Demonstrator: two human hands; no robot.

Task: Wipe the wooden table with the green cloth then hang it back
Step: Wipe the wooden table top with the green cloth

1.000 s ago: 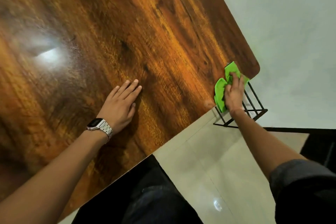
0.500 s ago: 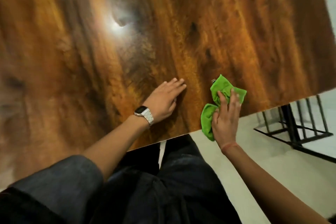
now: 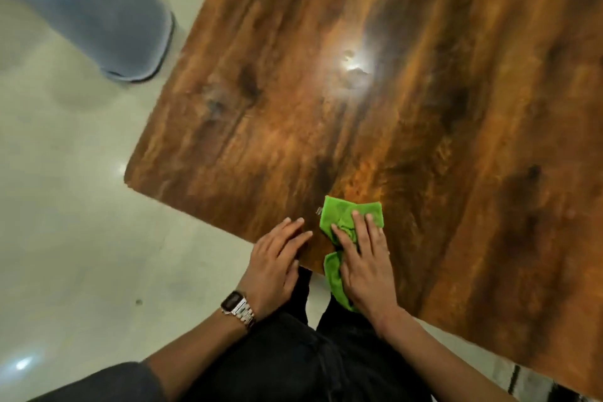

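Note:
The wooden table [image 3: 408,108] fills most of the head view, glossy with a light glare near its middle. A crumpled green cloth [image 3: 341,217] lies at the near edge, part of it hanging over the edge. My right hand [image 3: 365,264] presses flat on the cloth with straight fingers. Just to its left, my left hand [image 3: 277,258], with a metal watch on the wrist, rests flat on the table edge and holds nothing.
Another person's leg in grey trousers [image 3: 107,16] stands on the pale tiled floor [image 3: 65,222] at the upper left, beside the table's left side. My dark trousers [image 3: 293,362] are right below the near edge.
My right hand has slid the green cloth from the table's right corner leftward along the near edge, ending next to my left hand. The view has swung left, hiding the black metal rack.

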